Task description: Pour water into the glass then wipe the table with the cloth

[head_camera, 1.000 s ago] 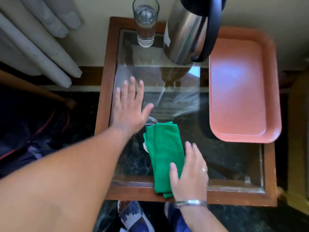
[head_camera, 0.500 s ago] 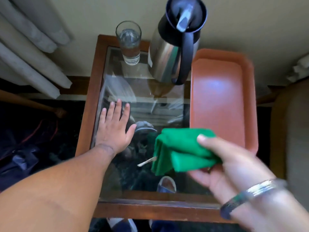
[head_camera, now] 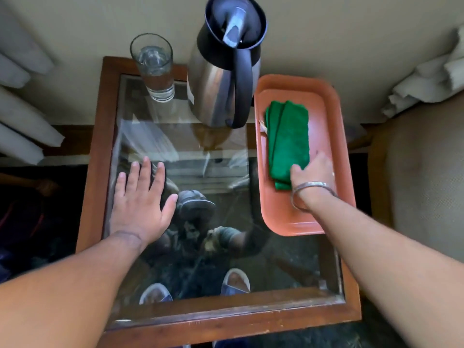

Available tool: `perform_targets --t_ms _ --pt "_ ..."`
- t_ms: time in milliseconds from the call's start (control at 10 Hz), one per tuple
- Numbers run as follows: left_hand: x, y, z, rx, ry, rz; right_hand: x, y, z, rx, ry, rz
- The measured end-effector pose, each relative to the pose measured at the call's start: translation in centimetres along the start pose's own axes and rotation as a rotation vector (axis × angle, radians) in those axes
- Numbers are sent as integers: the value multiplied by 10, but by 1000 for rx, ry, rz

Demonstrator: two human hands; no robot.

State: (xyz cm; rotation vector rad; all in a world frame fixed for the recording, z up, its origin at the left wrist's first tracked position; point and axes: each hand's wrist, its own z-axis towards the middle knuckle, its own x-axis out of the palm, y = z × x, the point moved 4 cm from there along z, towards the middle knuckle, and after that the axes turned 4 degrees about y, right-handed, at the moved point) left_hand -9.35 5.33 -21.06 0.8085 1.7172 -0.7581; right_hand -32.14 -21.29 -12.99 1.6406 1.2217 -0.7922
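Cloth [head_camera: 288,139], green and folded, lay inside the orange tray [head_camera: 337,136] at the right of the frame, its long side running toward the top of the picture. We saw the right hand [head_camera: 313,172] resting on the cloth's near end, thumb against the fabric and the other fingers curled over its right edge; whether they pinched it or merely lay on it, we could not tell. A metal bangle [head_camera: 312,194] circled that wrist. The left hand [head_camera: 140,202] was spread flat and wide on the glass top of the desk [head_camera: 95,136], left of centre, holding nothing. At the upper centre of the frame the glass [head_camera: 154,69] stood upright on the far edge of the desk, partly filled with water. Just right of it stood the steel jug [head_camera: 218,81] with its black lid and handle, close beside the tray's far left corner. The tray sat on the right side of the desk, its near end short of the wooden frame. Through the glass top we made out two sandalled feet [head_camera: 236,281] in the lower part of the frame.
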Motion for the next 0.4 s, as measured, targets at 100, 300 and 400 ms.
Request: perform_targets --t_ms 100,300,400 --pt "0 0 2 0 3 26 24 22 9 -431 95 -290" --pt "-41 -3 0 -34 249 115 19 45 -8 -397 262 -614" --pt "-113 -17 -6 18 265 220 -17 82 -66 -665 85 -671"
